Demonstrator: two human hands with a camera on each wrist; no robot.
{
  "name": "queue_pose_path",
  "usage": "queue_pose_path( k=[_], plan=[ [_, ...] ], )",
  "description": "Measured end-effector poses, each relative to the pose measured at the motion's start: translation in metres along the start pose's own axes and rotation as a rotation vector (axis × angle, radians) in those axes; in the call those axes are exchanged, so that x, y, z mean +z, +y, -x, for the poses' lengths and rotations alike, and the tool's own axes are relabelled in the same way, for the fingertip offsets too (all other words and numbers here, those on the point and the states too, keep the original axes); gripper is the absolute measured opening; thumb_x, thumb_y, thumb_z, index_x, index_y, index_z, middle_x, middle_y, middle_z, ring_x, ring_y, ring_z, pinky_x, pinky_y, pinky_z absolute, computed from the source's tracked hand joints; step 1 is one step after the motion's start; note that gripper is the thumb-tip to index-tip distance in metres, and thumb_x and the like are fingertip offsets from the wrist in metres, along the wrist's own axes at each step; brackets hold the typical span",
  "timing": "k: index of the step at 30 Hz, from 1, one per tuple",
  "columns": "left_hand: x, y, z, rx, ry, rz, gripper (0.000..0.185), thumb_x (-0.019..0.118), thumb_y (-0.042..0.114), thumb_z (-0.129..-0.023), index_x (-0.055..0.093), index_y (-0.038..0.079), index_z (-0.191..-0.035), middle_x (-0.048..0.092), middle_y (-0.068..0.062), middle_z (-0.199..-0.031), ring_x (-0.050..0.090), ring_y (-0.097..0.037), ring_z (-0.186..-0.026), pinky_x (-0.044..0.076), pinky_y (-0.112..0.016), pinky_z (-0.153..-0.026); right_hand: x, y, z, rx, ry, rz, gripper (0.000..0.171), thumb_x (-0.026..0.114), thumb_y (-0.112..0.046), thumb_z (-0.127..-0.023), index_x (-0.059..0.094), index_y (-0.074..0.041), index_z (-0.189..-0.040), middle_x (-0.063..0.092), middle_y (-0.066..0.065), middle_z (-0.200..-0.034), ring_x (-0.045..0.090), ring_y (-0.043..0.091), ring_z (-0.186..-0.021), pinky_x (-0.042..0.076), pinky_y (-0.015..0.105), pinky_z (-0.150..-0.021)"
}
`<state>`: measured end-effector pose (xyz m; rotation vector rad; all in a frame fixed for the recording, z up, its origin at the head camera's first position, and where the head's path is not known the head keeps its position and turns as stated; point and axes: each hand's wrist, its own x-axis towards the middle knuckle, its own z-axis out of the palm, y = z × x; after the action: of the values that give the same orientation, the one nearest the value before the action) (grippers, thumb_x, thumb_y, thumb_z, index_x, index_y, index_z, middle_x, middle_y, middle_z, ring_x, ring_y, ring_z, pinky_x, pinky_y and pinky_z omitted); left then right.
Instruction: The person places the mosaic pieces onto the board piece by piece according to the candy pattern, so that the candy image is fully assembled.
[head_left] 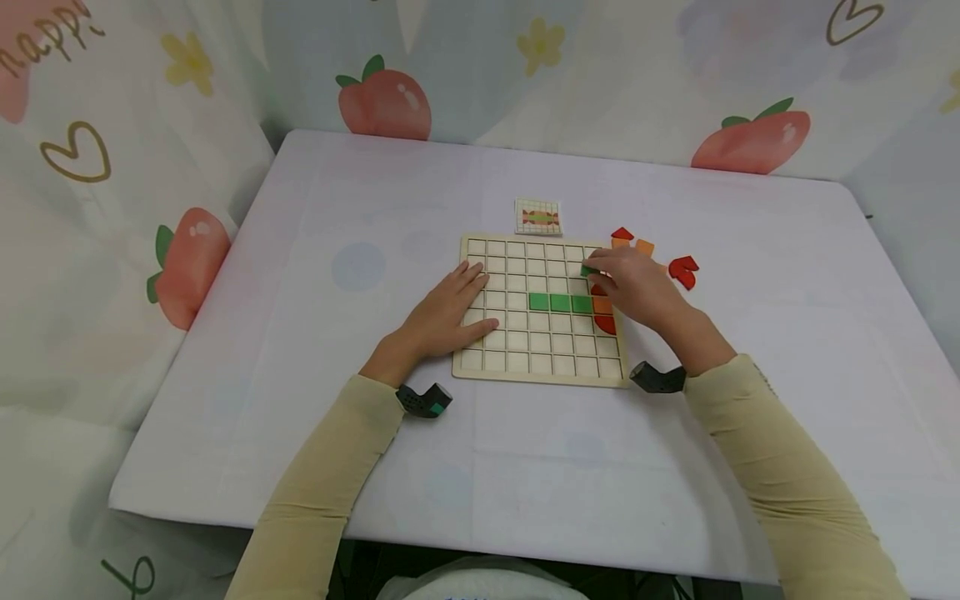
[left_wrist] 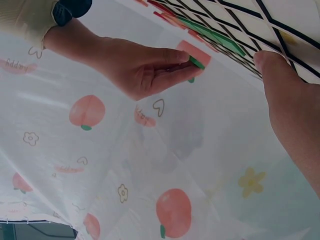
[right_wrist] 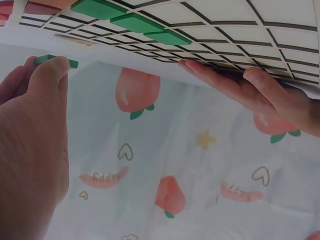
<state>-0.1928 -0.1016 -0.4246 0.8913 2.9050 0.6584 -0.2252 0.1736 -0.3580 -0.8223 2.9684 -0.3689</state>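
Observation:
A wooden grid board (head_left: 517,367) lies on the white table. Three green tiles (head_left: 559,302) sit in a row in its cells, with orange and red pieces (head_left: 603,307) at their right end. My right hand (head_left: 637,287) pinches a small green tile (head_left: 587,271) between thumb and fingers over the board's upper right cells; the same green tile (right_wrist: 56,60) shows at my fingertips in the right wrist view and again (left_wrist: 196,62) in the left wrist view. My left hand (head_left: 448,312) lies flat on the board's left side, fingers straight.
A small pattern card (head_left: 537,216) lies just beyond the board. Loose red and orange pieces (head_left: 682,270) sit to the board's right, more of them (head_left: 630,240) near its top right corner. Peach-printed cloth hangs behind and beside the table.

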Motion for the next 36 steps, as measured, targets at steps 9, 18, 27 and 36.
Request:
queue_pose_path(
  k=[9,18,27,36],
  plan=[
    [0.000,0.000,0.000,0.000,-0.005,-0.012,0.073,0.031,0.057,-0.081,0.018,0.009,-0.135,0.009,-0.004,-0.140,-0.002,-0.017,-0.126,0.006,-0.032,-0.100,0.003,-0.010,0.000,-0.001,-0.040,-0.024,0.031,0.057,-0.006,-0.080,0.055,-0.002,-0.111,0.051,0.014,-0.112,0.042,0.028,-0.105,0.039,0.040,-0.082],
    [-0.002,0.001,0.000,0.003,-0.004,-0.012,0.074,0.032,0.057,-0.081,0.019,0.008,-0.135,0.010,-0.005,-0.140,-0.001,-0.018,-0.126,0.007,-0.033,-0.100,0.008,-0.017,-0.002,-0.078,-0.004,-0.050,0.030,0.058,-0.007,-0.079,0.057,0.000,-0.108,0.053,0.014,-0.109,0.043,0.028,-0.104,0.037,0.039,-0.084],
    [-0.001,0.001,0.000,0.007,0.002,-0.010,0.074,0.031,0.058,-0.081,0.018,0.009,-0.135,0.010,-0.005,-0.140,-0.001,-0.017,-0.126,0.007,-0.033,-0.100,0.013,-0.026,-0.004,-0.079,-0.020,-0.039,0.030,0.057,-0.009,-0.080,0.057,-0.001,-0.109,0.053,0.013,-0.109,0.043,0.027,-0.104,0.036,0.039,-0.085],
    [-0.001,0.000,0.000,-0.004,-0.007,-0.007,0.074,0.030,0.059,-0.081,0.018,0.009,-0.135,0.009,-0.004,-0.140,-0.002,-0.017,-0.126,0.007,-0.033,-0.100,0.018,-0.038,-0.005,-0.102,0.005,-0.032,0.029,0.058,-0.011,-0.079,0.058,-0.003,-0.108,0.055,0.009,-0.107,0.043,0.024,-0.105,0.036,0.037,-0.086]
  ],
)
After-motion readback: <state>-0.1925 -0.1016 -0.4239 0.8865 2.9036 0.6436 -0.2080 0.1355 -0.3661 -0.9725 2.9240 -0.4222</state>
